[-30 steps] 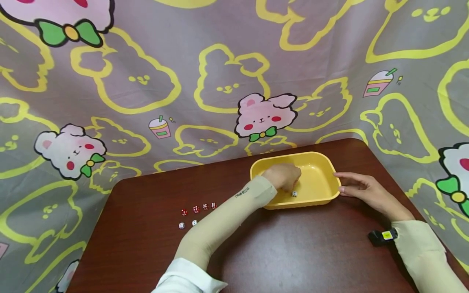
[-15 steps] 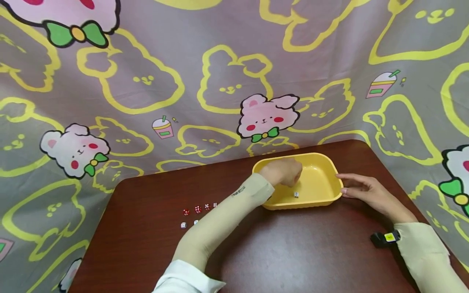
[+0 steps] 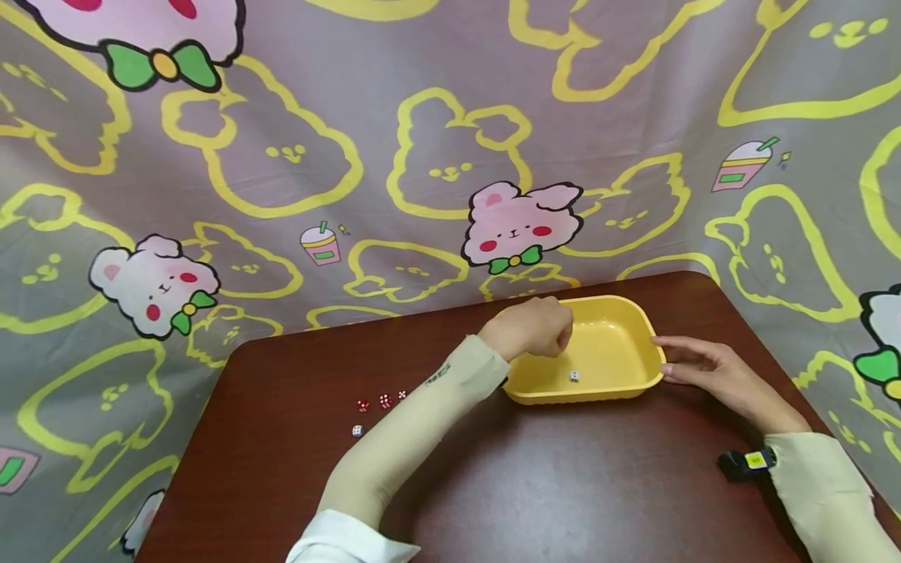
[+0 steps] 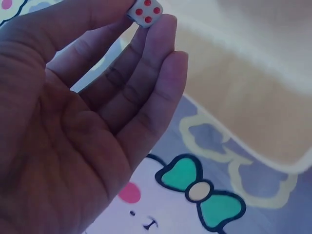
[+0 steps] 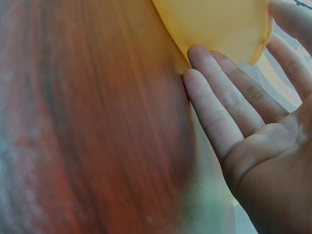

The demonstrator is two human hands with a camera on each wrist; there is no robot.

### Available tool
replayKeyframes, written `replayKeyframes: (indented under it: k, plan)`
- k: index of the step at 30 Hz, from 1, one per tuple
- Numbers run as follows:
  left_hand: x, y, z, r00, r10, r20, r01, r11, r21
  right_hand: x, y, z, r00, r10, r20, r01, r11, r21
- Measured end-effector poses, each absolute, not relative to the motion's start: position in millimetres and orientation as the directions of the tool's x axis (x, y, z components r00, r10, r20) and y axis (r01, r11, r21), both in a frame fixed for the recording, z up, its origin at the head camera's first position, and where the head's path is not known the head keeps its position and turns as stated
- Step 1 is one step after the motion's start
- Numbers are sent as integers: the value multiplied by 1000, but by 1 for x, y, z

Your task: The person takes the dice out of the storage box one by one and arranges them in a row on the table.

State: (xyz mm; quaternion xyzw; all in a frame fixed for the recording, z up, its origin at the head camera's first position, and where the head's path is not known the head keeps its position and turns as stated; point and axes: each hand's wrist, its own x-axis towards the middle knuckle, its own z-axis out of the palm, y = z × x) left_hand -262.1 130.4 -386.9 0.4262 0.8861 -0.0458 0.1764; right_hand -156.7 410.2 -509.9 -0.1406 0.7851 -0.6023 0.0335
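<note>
My left hand (image 3: 535,327) is over the left end of a yellow plastic tray (image 3: 637,350). Between thumb and fingertips it pinches a white die (image 4: 147,11) with red pips, seen in the left wrist view; the head view hides it. Another white die (image 3: 574,376) lies on the tray's floor. At the tray's right end, my right hand (image 3: 725,379) touches the outer wall with fairly straight fingers (image 5: 214,114).
Left of the tray, a few red dice (image 3: 385,401) form a row on the brown table (image 3: 563,469), with a white die (image 3: 357,430) in front. My left forearm covers part of that area. A patterned cloth (image 3: 422,172) hangs behind.
My left hand has risen from the tray's floor and shifted left toward its rim, carrying a die. One die stays in the tray. My right hand keeps its place against the tray.
</note>
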Motion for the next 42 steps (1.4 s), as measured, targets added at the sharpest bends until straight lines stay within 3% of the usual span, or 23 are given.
replayKeyframes:
  k: [6,17,30,42]
  plan:
    - [-256,121,-378,-570,743,-351,765,635,102,-155,411,-509,-960,-256,113,-173,229,-958]
    - [-249,98,-373,-500,803,-323,819,560,123,-158,408,-507,-963,-249,108,-171,248,-954]
    - [-248,65,-368,-519,812,-268,796,573,193,-156,408,-509,-966,-237,103,-166,264,-950]
    - [-245,45,-360,-531,816,-230,801,572,176,-154,408,-508,-967,-225,118,-177,261,-949]
